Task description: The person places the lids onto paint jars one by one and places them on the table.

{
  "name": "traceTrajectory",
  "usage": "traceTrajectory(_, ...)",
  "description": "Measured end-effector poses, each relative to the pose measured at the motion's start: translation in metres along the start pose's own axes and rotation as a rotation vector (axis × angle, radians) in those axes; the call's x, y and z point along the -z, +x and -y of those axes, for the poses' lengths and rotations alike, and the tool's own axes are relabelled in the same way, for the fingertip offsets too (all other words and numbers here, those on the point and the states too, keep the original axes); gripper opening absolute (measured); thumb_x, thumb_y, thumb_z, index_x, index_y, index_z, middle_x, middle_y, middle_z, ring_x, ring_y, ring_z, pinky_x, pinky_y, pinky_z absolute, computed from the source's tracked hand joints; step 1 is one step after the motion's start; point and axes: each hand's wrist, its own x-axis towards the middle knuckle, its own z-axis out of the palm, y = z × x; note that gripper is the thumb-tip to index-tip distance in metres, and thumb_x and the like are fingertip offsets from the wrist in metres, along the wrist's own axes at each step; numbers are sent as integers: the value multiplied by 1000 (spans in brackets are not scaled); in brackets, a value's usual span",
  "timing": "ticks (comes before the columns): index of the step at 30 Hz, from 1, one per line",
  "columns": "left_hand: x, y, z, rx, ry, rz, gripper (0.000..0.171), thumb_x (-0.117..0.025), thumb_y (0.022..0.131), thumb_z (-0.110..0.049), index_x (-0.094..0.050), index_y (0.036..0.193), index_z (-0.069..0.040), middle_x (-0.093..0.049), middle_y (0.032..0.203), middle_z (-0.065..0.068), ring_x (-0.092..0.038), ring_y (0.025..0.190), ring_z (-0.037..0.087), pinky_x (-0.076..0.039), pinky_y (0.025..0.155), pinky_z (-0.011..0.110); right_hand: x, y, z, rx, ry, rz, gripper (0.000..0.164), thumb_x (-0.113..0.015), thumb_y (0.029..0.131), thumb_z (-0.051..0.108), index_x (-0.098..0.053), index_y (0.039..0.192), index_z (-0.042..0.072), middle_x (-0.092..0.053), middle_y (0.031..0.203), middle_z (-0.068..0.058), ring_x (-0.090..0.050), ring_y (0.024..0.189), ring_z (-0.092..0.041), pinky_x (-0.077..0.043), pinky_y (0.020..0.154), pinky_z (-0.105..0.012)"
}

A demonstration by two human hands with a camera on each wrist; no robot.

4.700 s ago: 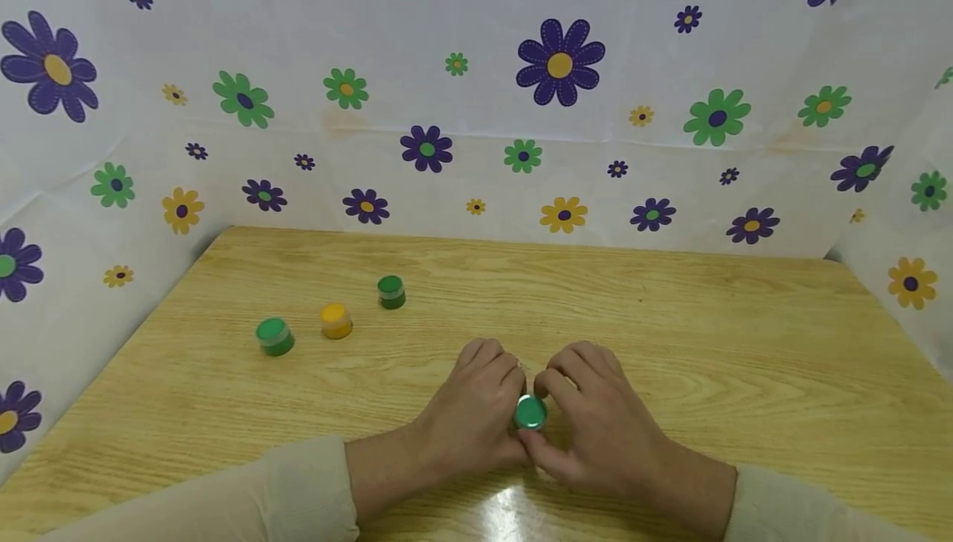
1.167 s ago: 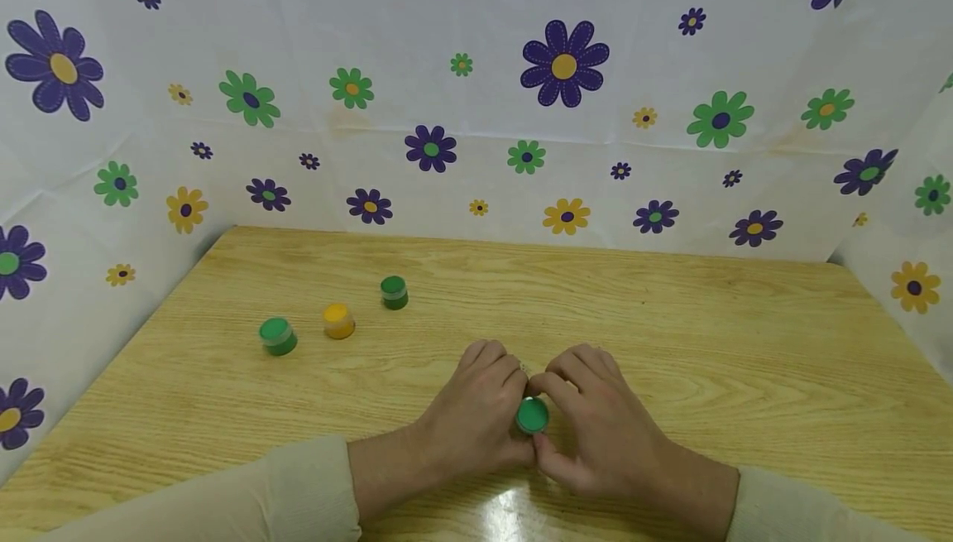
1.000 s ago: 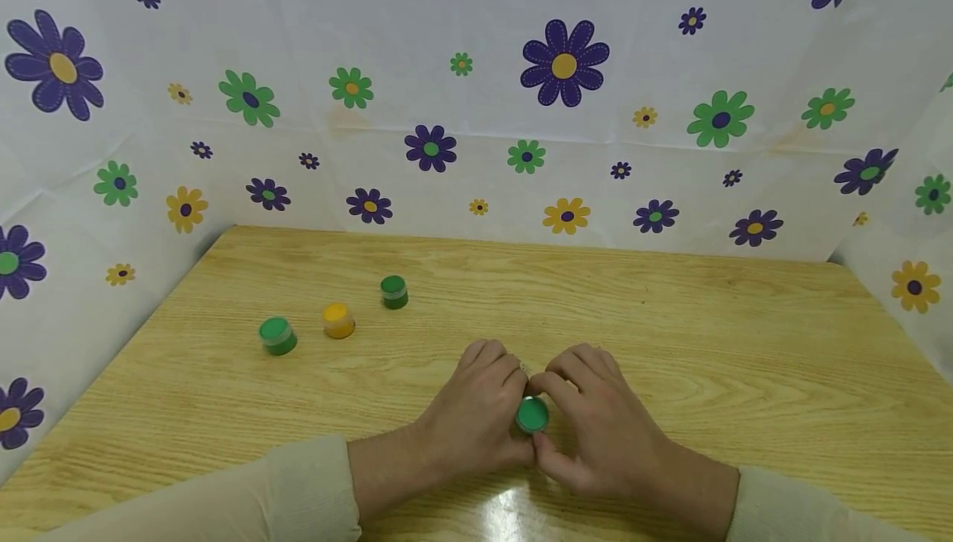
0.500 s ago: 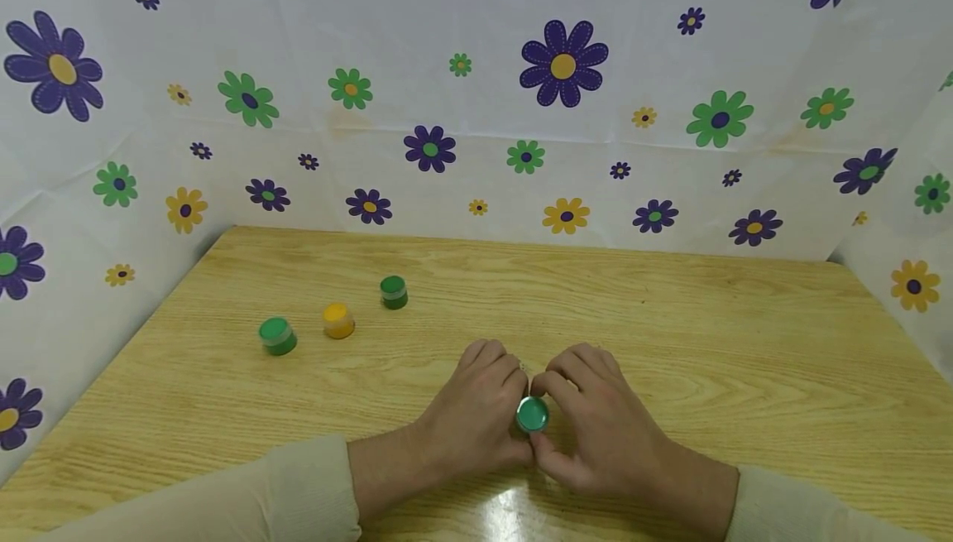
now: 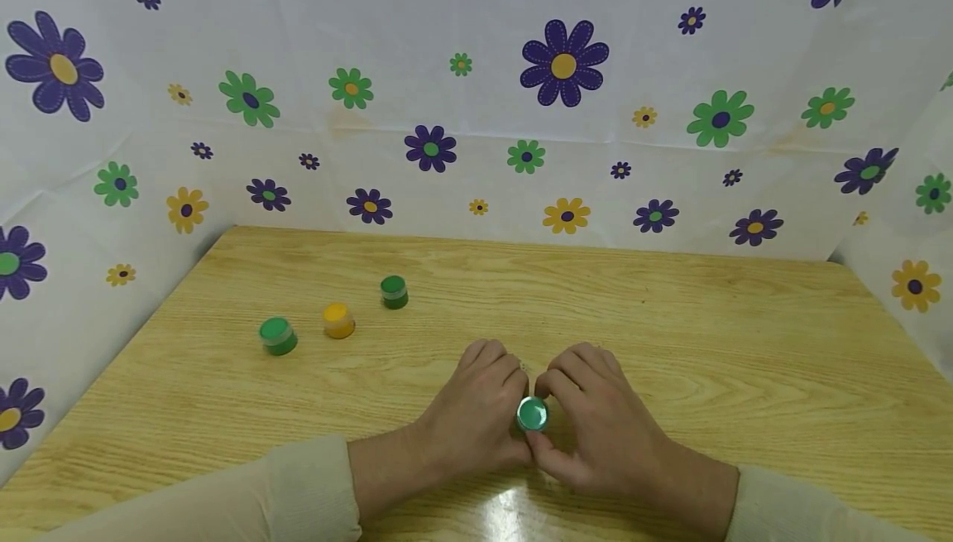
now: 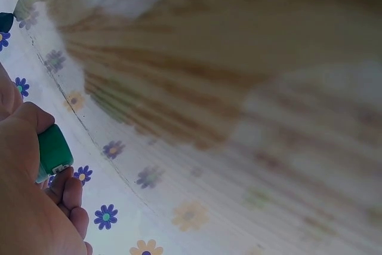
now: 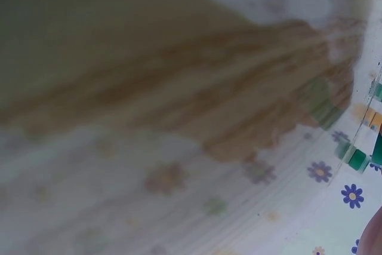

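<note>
Near the front of the table, both hands meet at a small green paint jar [image 5: 532, 414] whose round top faces up. My left hand [image 5: 476, 414] grips its side, fingers curled. In the left wrist view the same green jar [image 6: 55, 148] shows between the thumb and fingers of the left hand [image 6: 24, 165]. My right hand [image 5: 599, 426] pinches the jar's top rim, thumb at the near side and curled index finger at the far right. Only a sliver of the right hand [image 7: 373, 237] enters the right wrist view. The jar's lower part is hidden by the hands in the head view.
On the left of the wooden table [image 5: 707, 318] stand three more jars: a green jar [image 5: 278, 336], a yellow jar [image 5: 338, 321] and a darker green jar [image 5: 394, 292]. A white flowered cloth [image 5: 476, 103] walls the back and both sides.
The right thumb and index finger have shifted slightly around the jar's rim, and the shine on its top has changed. The left hand and the other jars stay in place.
</note>
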Motion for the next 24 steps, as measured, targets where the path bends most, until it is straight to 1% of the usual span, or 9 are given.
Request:
traceTrajectory(10,1,-1,0,9,-1,12,48,-84,61,-51,-52,67,-16,-52,68,-7,-42,74,12,-35,77,27,0,-1,0,-6,-4,14,25,-68,77,38,-60,87,16,-54,90,6,-48,93,-16,-41,87,-38)
traceTrajectory(18,1,0,0,14,0,27,45,-82,62,-50,-54,68,-16,-53,69,-7,-43,74,12,-35,77,27,0,-1,-1,-10,2,9,26,-66,82,42,-61,88,17,-56,92,6,-49,93,-15,-42,88,-40)
traceTrajectory(24,1,0,1,18,-9,17,43,-83,61,-47,-54,68,-15,-52,68,-6,-43,74,12,-36,77,27,0,0,-2,-12,2,6,29,-65,84,44,-61,90,16,-56,93,5,-49,93,-15,-42,89,-40)
